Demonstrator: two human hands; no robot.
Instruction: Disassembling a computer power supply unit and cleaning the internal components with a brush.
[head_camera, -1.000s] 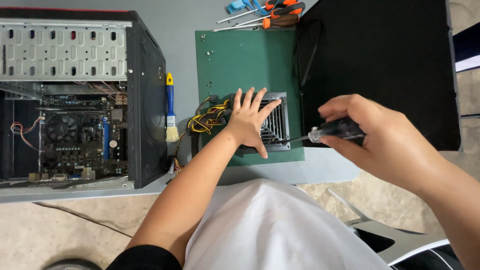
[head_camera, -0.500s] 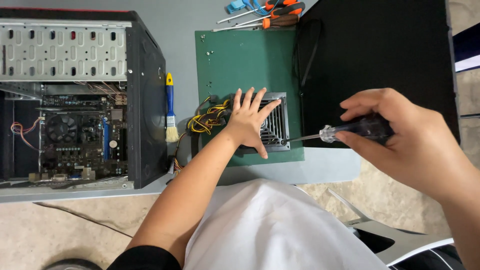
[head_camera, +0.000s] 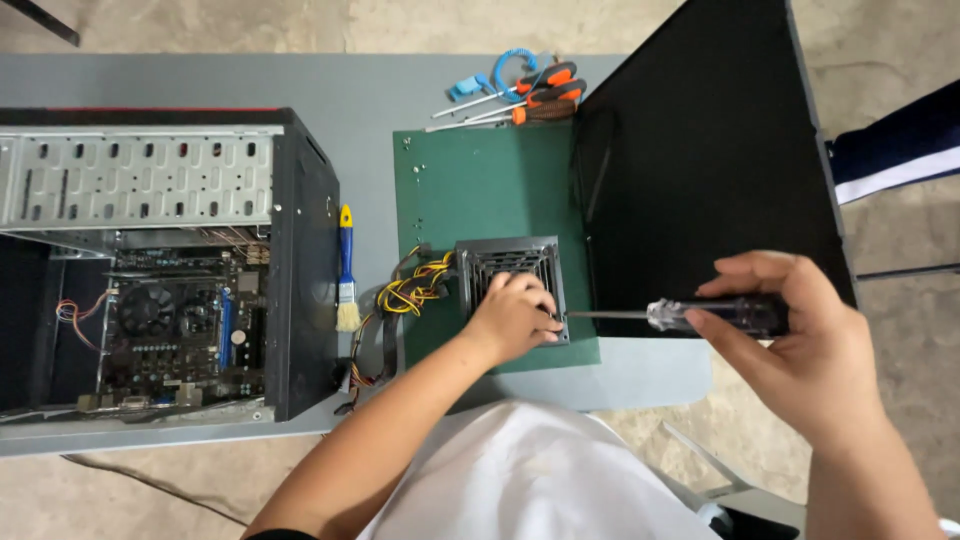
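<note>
A grey metal power supply (head_camera: 505, 262) with a fan grille lies on a green mat (head_camera: 480, 180), its yellow and black cables (head_camera: 410, 295) trailing to the left. My left hand (head_camera: 515, 318) rests on top of it, fingers curled over its near right corner. My right hand (head_camera: 800, 345) grips a screwdriver (head_camera: 690, 315) with a dark clear handle. Its shaft lies level and its tip meets the power supply's right side beside my left fingers.
An open black computer case (head_camera: 170, 260) lies on the grey table (head_camera: 370, 90), motherboard visible. A blue-handled brush (head_camera: 346, 270) lies between case and mat. Orange-handled screwdrivers (head_camera: 530, 95) sit behind the mat. A black side panel (head_camera: 710, 150) covers the right.
My left fingers, spread flat over the grille before, have curled in at the unit's near right corner. My right hand shifted right while the screwdriver tip stays at the unit's side.
</note>
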